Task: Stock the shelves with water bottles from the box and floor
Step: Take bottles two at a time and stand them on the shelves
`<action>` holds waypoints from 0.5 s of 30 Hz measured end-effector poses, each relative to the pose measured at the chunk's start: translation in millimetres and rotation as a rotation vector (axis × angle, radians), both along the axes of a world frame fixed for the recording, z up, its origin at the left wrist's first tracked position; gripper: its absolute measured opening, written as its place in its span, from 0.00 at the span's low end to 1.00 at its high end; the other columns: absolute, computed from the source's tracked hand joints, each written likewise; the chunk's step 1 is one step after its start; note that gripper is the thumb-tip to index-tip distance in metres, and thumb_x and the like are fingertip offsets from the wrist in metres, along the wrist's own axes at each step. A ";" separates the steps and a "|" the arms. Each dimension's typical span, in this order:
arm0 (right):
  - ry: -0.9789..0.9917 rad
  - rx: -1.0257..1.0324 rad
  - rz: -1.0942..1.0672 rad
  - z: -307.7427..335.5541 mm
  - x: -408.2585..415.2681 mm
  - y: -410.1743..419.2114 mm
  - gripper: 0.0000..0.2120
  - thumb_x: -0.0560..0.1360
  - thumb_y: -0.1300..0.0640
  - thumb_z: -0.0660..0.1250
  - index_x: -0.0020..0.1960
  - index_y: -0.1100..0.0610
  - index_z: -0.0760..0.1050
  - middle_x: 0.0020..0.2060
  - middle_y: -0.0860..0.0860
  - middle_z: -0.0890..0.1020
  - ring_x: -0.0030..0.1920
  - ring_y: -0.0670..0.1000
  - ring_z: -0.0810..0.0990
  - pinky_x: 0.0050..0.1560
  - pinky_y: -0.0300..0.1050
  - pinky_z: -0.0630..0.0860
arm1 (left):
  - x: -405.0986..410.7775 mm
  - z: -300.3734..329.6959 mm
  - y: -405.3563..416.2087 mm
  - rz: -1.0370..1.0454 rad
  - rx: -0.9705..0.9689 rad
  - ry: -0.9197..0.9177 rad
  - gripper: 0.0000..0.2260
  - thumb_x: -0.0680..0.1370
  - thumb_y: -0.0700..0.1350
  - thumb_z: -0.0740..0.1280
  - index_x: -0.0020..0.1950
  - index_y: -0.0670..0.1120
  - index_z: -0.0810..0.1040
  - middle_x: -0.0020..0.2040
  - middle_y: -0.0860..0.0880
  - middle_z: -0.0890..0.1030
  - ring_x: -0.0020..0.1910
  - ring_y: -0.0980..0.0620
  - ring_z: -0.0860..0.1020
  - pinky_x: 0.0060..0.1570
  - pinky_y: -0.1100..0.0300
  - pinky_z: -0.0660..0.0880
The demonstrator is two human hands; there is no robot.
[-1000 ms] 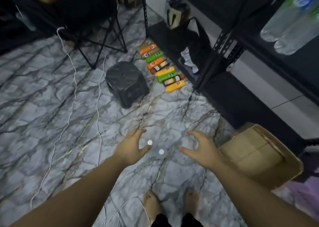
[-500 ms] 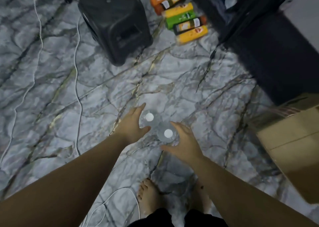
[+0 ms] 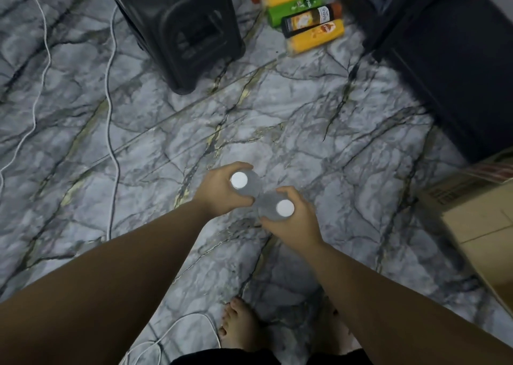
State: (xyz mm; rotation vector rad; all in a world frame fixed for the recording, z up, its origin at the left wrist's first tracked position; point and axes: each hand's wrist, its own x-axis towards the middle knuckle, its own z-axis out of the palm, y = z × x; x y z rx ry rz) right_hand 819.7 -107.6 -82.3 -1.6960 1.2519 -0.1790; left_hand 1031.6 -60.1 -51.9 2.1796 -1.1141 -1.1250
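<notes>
Grey marble floor with dark and gold veins; white bottle caps; black stool; yellow, green, orange packets (one black-labelled); tan cardboard box; white cable.

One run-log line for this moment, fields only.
left hand: grips left bottle | right hand: grips right bottle | bottles upright on floor | box: right

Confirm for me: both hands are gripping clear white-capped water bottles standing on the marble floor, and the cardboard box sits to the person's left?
Not quite. The head view shows the brown cardboard box on the person's right. The rest holds: the left hand and right hand each grip a clear white-capped water bottle upright on the marble floor.
</notes>
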 end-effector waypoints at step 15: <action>-0.114 -0.009 -0.178 321.9 -45.6 -35.9 0.30 0.65 0.51 0.86 0.63 0.43 0.78 0.57 0.41 0.81 0.59 0.45 0.79 0.60 0.41 0.78 | -31.9 305.0 13.4 0.014 -0.170 0.050 0.34 0.60 0.64 0.84 0.64 0.60 0.82 0.63 0.62 0.83 0.63 0.60 0.80 0.64 0.55 0.78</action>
